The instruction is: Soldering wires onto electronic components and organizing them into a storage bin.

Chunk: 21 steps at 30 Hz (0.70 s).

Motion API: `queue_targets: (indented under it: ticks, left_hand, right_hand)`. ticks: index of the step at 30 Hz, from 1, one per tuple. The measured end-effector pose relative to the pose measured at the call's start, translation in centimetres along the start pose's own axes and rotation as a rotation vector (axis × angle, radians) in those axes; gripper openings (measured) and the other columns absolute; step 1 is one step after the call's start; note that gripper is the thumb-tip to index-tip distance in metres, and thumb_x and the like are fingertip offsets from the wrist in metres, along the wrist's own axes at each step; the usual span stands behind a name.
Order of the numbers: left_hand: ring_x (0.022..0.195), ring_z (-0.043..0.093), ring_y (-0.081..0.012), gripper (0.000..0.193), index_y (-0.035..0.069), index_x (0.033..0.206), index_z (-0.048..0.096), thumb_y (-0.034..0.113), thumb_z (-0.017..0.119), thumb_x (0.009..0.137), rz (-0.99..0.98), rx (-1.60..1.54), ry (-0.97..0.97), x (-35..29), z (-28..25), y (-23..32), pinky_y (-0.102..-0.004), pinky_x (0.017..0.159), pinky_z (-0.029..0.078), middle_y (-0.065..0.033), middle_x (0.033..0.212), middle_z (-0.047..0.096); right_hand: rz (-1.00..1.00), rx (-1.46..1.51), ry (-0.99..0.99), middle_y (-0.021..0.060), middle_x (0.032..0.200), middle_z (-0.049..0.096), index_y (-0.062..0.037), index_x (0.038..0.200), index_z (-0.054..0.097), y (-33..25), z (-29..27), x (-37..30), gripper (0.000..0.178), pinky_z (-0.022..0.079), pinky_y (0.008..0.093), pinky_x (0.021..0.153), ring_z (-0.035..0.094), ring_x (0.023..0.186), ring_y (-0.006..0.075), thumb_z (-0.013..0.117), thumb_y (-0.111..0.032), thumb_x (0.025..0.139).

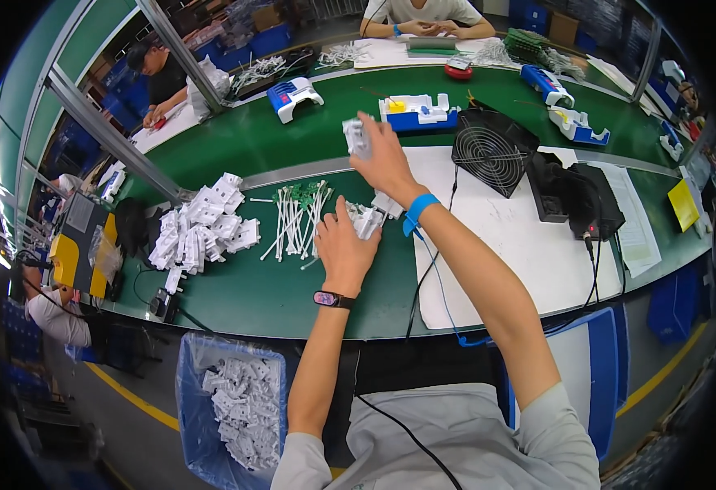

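Note:
My right hand [384, 159] is raised over the far edge of the workbench, with a small white plastic part [358, 137] pinched in its fingers. My left hand [345, 253] is lower on the green bench, its thumb and fingers around another white plastic part [364, 220]. More white pieces [387, 204] lie just beside that part, partly under my right forearm. Left of my left hand is a spread of thin white cables with green circuit boards [296, 216]. A heap of white plastic parts [202, 224] sits farther left.
Beyond the bench, a green conveyor [341, 98] carries blue-and-white housings [419, 113]. A black fan [495, 151] and a black power unit [595, 200] stand on white paper at right. Below the bench, a lined blue bin [185, 392] holds white parts. Co-workers sit across.

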<state>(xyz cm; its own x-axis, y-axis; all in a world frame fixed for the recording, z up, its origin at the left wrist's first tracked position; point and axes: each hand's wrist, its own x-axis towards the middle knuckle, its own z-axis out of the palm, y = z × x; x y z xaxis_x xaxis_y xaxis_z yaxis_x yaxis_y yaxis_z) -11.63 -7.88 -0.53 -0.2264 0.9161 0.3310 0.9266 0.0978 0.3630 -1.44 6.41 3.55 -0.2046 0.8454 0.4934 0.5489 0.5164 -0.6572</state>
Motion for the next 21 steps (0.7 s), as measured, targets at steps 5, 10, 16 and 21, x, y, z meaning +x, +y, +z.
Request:
queue_targets:
  ticks: [5, 10, 16, 21]
  left_hand:
    - [0.111, 0.055, -0.0375, 0.091, 0.000, 0.144, 0.044, 0.037, 0.086, 0.072, 0.011, -0.064, 0.016, 0.7, 0.3, 0.1, -0.0487, 0.094, 0.044, -0.0199, 0.118, 0.059]
    - [0.109, 0.055, -0.0368, 0.088, -0.001, 0.141, 0.046, 0.036, 0.086, 0.072, 0.012, -0.087, 0.030, 0.8, 0.5, 0.5, -0.0476, 0.091, 0.045, -0.0188, 0.115, 0.058]
    - [0.103, 0.058, -0.0405, 0.064, 0.000, 0.115, 0.055, 0.036, 0.085, 0.073, 0.026, -0.035, 0.099, 0.4, 1.6, 0.7, -0.0503, 0.081, 0.051, -0.0204, 0.106, 0.058]
    - [0.105, 0.055, -0.0386, 0.059, 0.001, 0.116, 0.055, 0.028, 0.086, 0.072, 0.019, -0.089, 0.090, -0.4, 1.4, 1.8, -0.0502, 0.086, 0.043, -0.0185, 0.106, 0.057]
  right_hand:
    - [-0.073, 0.201, 0.316, 0.0263, 0.126, 0.047, -0.0072, 0.149, 0.040, -3.1, -3.2, 0.7, 0.083, 0.047, 0.0481, 0.100, 0.052, 0.115, 0.0461, 0.073, -0.019, 0.075]
    - [0.247, -0.204, 0.007, 0.0311, 0.123, 0.046, 0.0003, 0.130, 0.050, -2.6, -5.1, -1.2, 0.067, 0.053, 0.0544, 0.088, 0.061, 0.102, 0.0526, 0.076, -0.028, 0.075]
    - [0.358, -0.368, -0.053, 0.0310, 0.127, 0.046, 0.0005, 0.126, 0.053, 0.3, -0.8, -4.6, 0.068, 0.052, 0.0556, 0.090, 0.057, 0.108, 0.0502, 0.079, -0.035, 0.075]
    - [0.368, -0.447, -0.029, 0.0255, 0.128, 0.045, -0.0045, 0.128, 0.053, 1.1, 0.9, -5.2, 0.071, 0.054, 0.0543, 0.089, 0.051, 0.115, 0.0474, 0.085, -0.034, 0.072]
